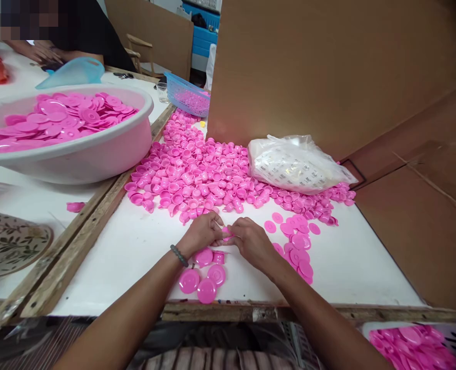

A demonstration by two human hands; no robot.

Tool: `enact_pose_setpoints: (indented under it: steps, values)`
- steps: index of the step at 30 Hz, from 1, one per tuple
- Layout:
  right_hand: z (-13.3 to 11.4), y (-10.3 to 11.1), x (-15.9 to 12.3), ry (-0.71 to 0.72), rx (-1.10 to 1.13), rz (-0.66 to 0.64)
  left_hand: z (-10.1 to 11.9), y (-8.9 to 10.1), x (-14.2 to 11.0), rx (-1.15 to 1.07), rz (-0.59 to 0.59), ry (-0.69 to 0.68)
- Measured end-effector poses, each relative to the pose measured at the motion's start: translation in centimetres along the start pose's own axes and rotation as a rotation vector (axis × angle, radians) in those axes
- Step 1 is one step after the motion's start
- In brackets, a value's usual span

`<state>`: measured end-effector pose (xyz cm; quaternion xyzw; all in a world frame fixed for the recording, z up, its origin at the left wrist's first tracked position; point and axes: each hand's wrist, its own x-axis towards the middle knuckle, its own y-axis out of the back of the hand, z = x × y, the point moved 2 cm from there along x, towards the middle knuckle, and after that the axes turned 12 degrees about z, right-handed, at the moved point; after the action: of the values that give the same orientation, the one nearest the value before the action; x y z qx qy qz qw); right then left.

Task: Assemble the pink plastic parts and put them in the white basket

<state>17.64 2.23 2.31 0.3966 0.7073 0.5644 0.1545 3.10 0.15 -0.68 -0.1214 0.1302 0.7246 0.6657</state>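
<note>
My left hand (203, 234) and my right hand (251, 241) meet over the white table (135, 257), both pinched on one small pink plastic piece (227, 235) between the fingertips. A bead bracelet sits on my left wrist. Just below the hands lie a few flat pink discs (203, 280). More pink discs (299, 246) lie to the right of my right hand. A big heap of small pink cups (197, 174) spreads across the table beyond the hands.
A pink basin (97, 149) full of pink discs stands at the left. A clear plastic bag (295, 164) rests on the heap. Cardboard walls (328, 67) close the back and right. A blue basket (187, 95) sits behind. Another person's arms (39, 51) are at far left.
</note>
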Motion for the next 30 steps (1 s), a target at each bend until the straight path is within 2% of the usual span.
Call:
enact_pose_setpoints:
  steps: [4, 7, 12, 16, 18, 23, 26, 30]
  values:
    - [-0.2, 0.4, 1.3, 0.043, -0.045, -0.104, 0.1, -0.2, 0.4, -0.005, 0.025, 0.083]
    - [0.0, 0.4, 1.4, 0.036, -0.039, -0.122, 0.0, -0.3, 0.6, -0.011, 0.016, 0.099]
    - [0.1, 0.0, -0.1, 0.057, -0.039, 0.000, -0.6, -0.1, 0.6, 0.000, 0.059, 0.018]
    - [-0.2, -0.1, -1.0, -0.034, -0.173, 0.078, -1.0, 0.0, 0.6, -0.027, 0.064, -0.058]
    - [-0.3, 0.2, -1.1, -0.054, -0.144, 0.061, -1.0, 0.0, 0.6, -0.041, 0.047, -0.059]
    - [-0.1, 1.0, -0.8, 0.035, -0.008, -0.069, -0.2, 0.3, 0.1, -0.039, 0.000, -0.073]
    - [0.1, 0.8, -0.4, 0.027, 0.013, -0.058, 0.2, 0.4, -0.1, -0.019, -0.020, -0.072]
    - [0.1, 0.1, 0.0, 0.020, 0.058, -0.047, 0.1, 0.3, 0.3, 0.008, 0.009, -0.016]
